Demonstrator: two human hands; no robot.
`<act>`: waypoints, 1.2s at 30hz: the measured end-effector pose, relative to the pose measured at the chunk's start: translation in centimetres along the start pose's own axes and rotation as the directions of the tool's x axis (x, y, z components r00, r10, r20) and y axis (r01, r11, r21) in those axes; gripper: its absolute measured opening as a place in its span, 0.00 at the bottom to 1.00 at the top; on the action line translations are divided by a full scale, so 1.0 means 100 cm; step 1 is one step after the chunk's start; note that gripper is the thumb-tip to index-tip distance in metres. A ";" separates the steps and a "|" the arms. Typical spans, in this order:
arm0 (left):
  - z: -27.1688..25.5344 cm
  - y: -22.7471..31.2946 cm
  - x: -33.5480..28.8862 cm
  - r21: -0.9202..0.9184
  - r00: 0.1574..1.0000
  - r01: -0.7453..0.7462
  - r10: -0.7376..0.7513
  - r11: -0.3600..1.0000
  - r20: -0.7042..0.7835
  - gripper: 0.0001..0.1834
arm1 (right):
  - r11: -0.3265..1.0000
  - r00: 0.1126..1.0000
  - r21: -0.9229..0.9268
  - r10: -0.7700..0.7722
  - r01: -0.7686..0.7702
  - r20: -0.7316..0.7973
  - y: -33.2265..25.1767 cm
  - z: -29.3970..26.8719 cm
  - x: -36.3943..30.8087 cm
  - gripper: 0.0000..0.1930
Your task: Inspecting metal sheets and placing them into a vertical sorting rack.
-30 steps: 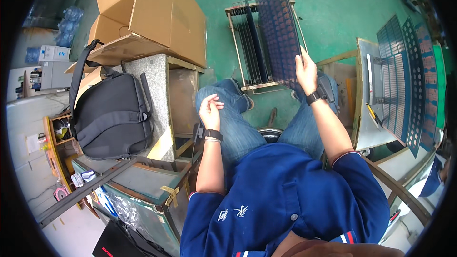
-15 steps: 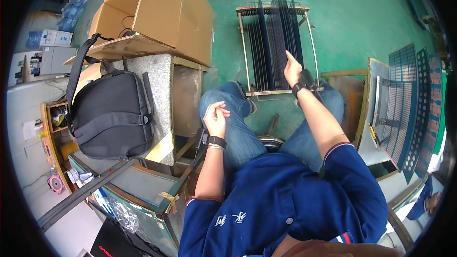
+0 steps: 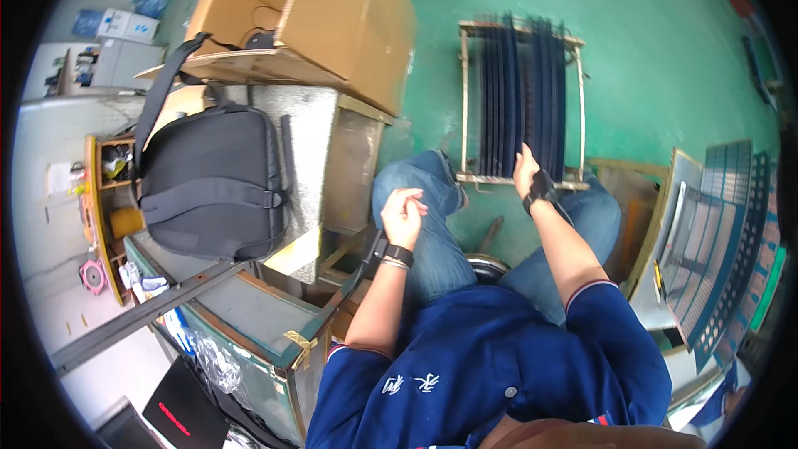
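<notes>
A metal rack (image 3: 465, 108) on the floor in front of my knees holds several thin dark panels (image 3: 501, 100) standing on edge, side by side. Their far ends are smeared by motion. My right hand (image 3: 525, 171) is at the near end of the panels, just over the rack's front bar. Its fingers are stretched out, and I cannot tell whether they touch a panel. Over my left thigh hangs my left hand (image 3: 403, 218), fingers loosely bent and apart, with nothing in it. Dark straps with small devices sit on both wrists.
A black backpack (image 3: 212, 183) lies on a cabinet at my left, with a big open cardboard box (image 3: 353, 25) beyond it. Perforated panels (image 3: 706, 241) lean upright at my right. Near my left elbow stands a green-edged cabinet (image 3: 253, 316).
The whole scene has shifted rightward in view. My right hand has drawn back from over the panels to their near end. The panels look more evenly lined up. My left hand remains over the thigh.
</notes>
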State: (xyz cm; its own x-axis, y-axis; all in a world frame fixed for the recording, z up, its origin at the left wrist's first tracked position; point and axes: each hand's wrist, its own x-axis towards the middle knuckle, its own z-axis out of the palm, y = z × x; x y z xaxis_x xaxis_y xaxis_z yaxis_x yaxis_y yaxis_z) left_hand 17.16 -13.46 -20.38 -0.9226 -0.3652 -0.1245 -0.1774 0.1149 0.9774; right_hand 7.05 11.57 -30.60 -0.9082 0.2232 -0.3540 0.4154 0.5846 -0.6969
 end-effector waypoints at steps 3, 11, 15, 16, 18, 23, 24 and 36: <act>0.005 -0.001 -0.001 0.008 0.999 -0.035 0.035 0.999 -0.002 0.15 | 0.941 0.991 -0.316 -0.132 0.124 -0.005 0.008 0.007 0.009 0.17; 0.017 -0.001 -0.001 -0.027 0.997 -0.065 0.066 0.998 0.045 0.14 | 0.798 0.950 -0.533 -0.311 0.281 0.035 0.061 0.011 0.038 0.14; 0.013 -0.008 -0.003 -0.027 0.997 -0.070 0.071 0.997 0.026 0.13 | 0.723 0.829 -0.494 -0.560 0.482 -0.011 -0.022 -0.076 -0.010 0.15; 0.012 -0.009 -0.005 -0.023 0.998 -0.064 0.065 0.998 0.027 0.13 | 0.801 0.878 -0.384 -0.474 0.458 0.059 -0.053 -0.117 -0.025 0.16; 0.010 -0.008 -0.004 -0.046 0.996 -0.082 0.083 0.996 0.023 0.14 | 0.860 0.916 -0.317 -0.386 0.399 0.107 -0.092 -0.195 -0.055 0.17; 0.008 0.006 0.001 -0.140 0.993 0.103 -0.093 0.985 0.077 0.13 | 0.874 0.962 0.440 -0.264 0.208 0.071 -0.079 -0.334 -0.114 0.12; 0.003 0.001 0.005 -0.154 0.986 0.136 -0.118 0.979 0.118 0.11 | 0.804 0.962 0.563 -0.266 0.192 0.052 -0.053 -0.347 -0.113 0.14; 0.030 0.150 -0.012 -0.677 0.904 0.244 0.090 0.694 0.419 0.20 | 0.537 0.955 0.829 -0.297 0.155 0.015 -0.027 -0.303 -0.176 0.22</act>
State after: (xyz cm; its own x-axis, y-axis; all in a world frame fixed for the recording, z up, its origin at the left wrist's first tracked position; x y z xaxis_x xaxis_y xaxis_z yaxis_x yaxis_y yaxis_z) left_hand 14.58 -8.56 -6.04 -0.9931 0.0674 -0.0956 -0.1166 -0.6346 0.7640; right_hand 20.36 29.70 -3.54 -0.9898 0.0278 -0.1398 0.1252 -0.2984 -0.9462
